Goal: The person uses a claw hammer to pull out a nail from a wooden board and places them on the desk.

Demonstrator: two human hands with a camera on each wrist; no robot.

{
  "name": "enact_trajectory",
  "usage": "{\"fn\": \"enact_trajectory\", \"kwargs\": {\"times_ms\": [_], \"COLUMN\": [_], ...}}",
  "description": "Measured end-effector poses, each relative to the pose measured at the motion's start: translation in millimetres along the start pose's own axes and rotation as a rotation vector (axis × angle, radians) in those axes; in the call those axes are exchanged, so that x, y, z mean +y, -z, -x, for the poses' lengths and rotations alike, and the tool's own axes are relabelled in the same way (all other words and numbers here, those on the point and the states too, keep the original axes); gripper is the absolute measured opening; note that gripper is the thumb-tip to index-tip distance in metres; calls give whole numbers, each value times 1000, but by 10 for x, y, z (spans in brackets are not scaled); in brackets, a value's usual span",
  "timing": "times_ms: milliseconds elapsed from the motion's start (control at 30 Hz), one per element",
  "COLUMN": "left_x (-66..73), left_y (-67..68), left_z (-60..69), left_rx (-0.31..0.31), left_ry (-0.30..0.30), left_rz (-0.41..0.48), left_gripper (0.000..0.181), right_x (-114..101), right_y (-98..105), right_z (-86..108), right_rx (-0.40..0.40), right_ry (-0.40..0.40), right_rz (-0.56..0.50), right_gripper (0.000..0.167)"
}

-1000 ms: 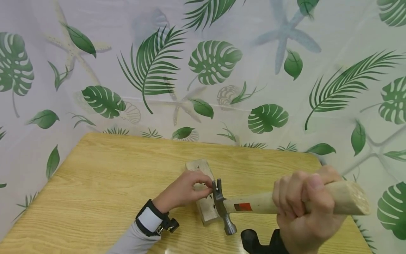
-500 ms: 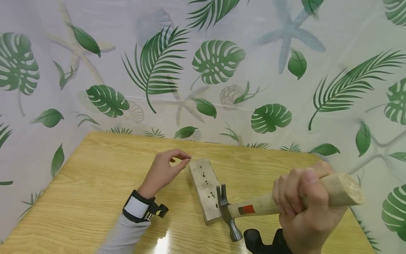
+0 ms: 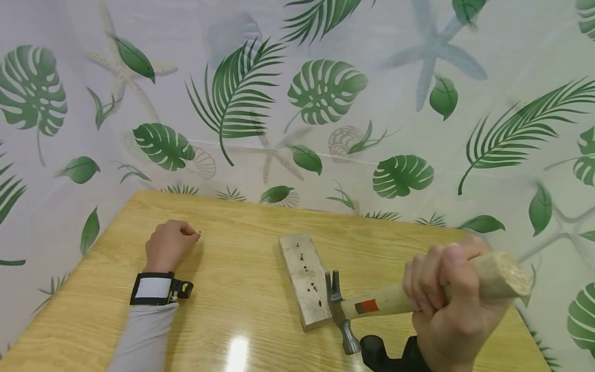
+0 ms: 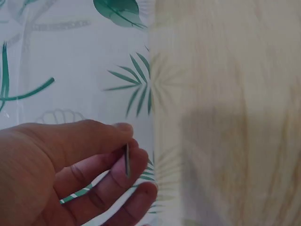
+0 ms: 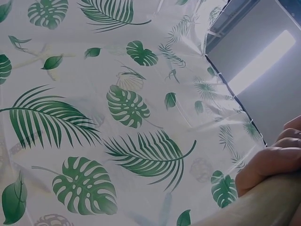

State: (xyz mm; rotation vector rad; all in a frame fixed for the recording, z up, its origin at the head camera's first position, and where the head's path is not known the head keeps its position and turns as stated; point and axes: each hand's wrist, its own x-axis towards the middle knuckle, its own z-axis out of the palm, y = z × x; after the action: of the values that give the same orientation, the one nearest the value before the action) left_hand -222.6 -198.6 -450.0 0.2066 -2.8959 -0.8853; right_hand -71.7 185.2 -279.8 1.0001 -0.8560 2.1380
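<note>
In the head view my left hand point(image 3: 168, 245) is over the left part of the table, well away from the wooden block. The left wrist view shows that hand point(image 4: 89, 169) pinching a thin nail point(image 4: 127, 161) between thumb and fingers. My right hand point(image 3: 457, 299) grips the wooden handle of a claw hammer point(image 3: 343, 315), its head at the right edge of the block point(image 3: 304, 279). Several dark holes or nail spots run along the block's top. The right wrist view catches part of the right hand point(image 5: 270, 165) around the handle point(image 5: 258, 207).
The wooden table point(image 3: 232, 289) reaches back to a curtain point(image 3: 260, 103) printed with leaves, starfish and shells. A light point(image 5: 265, 61) shows above the curtain in the right wrist view.
My left hand has left the block and moved far to the left with its fingers pinched. The right hand and hammer have stayed nearly in place beside the block.
</note>
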Motion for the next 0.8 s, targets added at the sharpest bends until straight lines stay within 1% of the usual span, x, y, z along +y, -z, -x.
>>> {"fn": "enact_trajectory", "kwargs": {"times_ms": [67,167,367,567,800], "left_x": [-73,-156,-253,-257,-256], "left_y": [9,-2,8,9,-25], "left_z": [12,17,17,14,21], "left_rx": [-15,-22,5,7,42], "left_ry": [47,92,141,175,184], "left_rz": [-9,-22,-49,-55,-73], "left_gripper": [18,18,16,20,20], "right_x": [4,6,11,20,42], "right_y": [0,-4,-11,1,-21], "right_z": [0,-2,-12,-16,-7], "right_rx": [-5,-13,-12,-18,-24], "right_ry": [-5,-11,-19,-36,-47], "right_rz": [4,8,17,29,38], "right_gripper": [28,29,29,29,29]}}
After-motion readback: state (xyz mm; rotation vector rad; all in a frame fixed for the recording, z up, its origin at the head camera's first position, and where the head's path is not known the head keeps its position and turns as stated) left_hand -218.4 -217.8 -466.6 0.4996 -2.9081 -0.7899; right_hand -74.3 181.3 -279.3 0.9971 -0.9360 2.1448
